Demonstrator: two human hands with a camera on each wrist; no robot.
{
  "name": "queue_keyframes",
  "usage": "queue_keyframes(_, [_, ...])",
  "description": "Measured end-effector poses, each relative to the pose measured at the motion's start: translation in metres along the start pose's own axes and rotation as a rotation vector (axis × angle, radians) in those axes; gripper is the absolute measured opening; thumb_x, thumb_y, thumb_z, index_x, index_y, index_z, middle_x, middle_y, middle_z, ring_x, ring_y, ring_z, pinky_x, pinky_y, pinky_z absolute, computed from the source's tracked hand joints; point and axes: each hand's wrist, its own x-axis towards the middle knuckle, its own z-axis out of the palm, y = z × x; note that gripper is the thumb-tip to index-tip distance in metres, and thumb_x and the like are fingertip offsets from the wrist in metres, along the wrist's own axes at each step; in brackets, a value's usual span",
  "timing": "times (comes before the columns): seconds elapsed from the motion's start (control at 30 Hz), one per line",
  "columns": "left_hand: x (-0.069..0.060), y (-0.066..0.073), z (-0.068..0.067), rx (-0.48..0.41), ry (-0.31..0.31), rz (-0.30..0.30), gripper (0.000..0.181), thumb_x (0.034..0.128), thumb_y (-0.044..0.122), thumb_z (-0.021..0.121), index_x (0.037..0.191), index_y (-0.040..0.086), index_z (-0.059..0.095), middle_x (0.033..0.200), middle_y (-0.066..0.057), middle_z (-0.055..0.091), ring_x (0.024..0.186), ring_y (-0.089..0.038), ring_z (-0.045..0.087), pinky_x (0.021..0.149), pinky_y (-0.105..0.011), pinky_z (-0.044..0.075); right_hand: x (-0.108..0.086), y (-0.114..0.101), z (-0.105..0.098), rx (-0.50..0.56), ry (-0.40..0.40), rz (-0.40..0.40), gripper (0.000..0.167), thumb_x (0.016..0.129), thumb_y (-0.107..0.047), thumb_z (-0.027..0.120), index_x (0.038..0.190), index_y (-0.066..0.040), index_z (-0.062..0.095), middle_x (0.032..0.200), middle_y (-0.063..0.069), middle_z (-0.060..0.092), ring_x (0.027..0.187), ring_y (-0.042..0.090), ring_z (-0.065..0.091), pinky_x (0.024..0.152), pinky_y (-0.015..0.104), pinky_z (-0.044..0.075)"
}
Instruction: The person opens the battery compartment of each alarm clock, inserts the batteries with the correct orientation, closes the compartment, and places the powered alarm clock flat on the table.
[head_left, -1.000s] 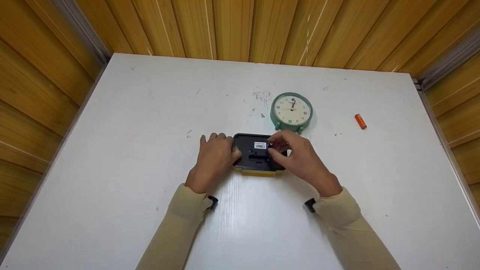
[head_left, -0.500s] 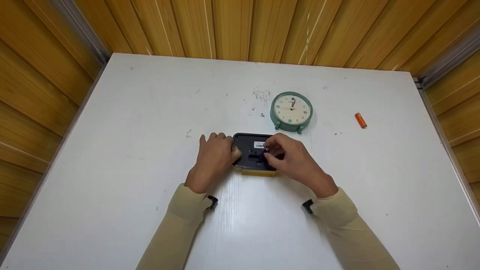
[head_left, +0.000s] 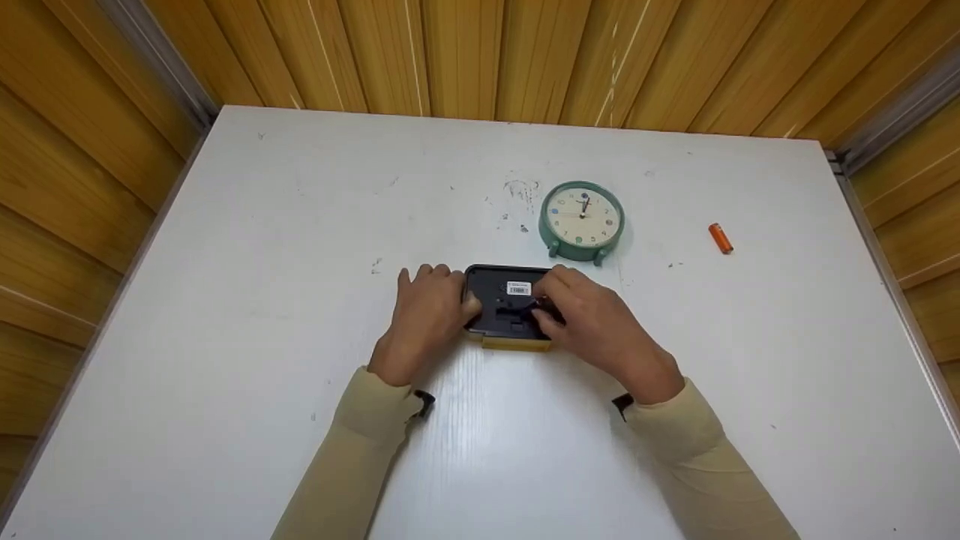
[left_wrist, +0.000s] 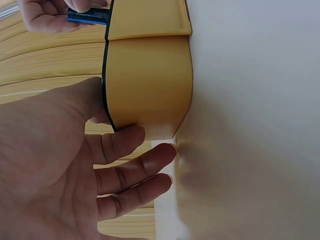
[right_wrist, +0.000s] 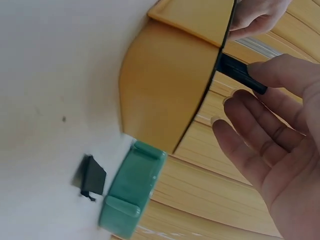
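A yellow clock (head_left: 516, 344) lies with its black back (head_left: 487, 281) facing up; its front is hidden. My left hand (head_left: 429, 315) holds the clock's left end, thumb on the back and a finger against the yellow side (left_wrist: 150, 85). At the back's middle, my right hand (head_left: 592, 319) pinches a dark battery (right_wrist: 240, 72) between thumb and fingers. In the left wrist view this battery (left_wrist: 89, 16) shows a blue edge and sticks out from the clock's back. How deep it sits is hidden.
Behind the right hand stands a green round clock (head_left: 582, 219), dial up. An orange battery (head_left: 721, 238) lies to the right. A small black cover-like piece (right_wrist: 93, 175) lies beside the green clock. Wood-patterned walls border the white table (head_left: 262, 300).
My right hand has shifted from the right side of the black movement slightly left and down toward its lower part, still pinching. The left hand keeps its hold on the yellow clock.
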Motion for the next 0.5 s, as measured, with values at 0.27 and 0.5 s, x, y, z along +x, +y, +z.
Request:
queue_keyframes(0.27, [0.0017,-0.0002,-0.0026,-0.004,-0.064,-0.021,0.030,0.1020,0.027,0.061,0.104,0.001,0.076,0.103,-0.014,0.072,0.101,-0.036,0.062,0.101,-0.063,0.042,0.0008,-0.0074,-0.0068,-0.126,-0.028,-0.025,0.022,0.087,0.002,0.083,0.101,-0.003,0.066,0.098,0.007,0.061,0.089,0.023,0.062,0.080,0.039,0.057])
queue_keyframes(0.5, [0.0017,-0.0002,-0.0020,-0.008,-0.057,-0.018,0.031,0.1012,0.028,0.061,0.104,0.001,0.076,0.103,-0.014,0.073,0.101,-0.037,0.063,0.100,-0.063,0.042,-0.0016,-0.0067,-0.0088,-0.149,-0.108,0.045,0.023,0.085,0.005,0.083,0.102,0.003,0.068,0.102,0.011,0.061,0.093,0.027,0.062,0.084,0.041,0.057])
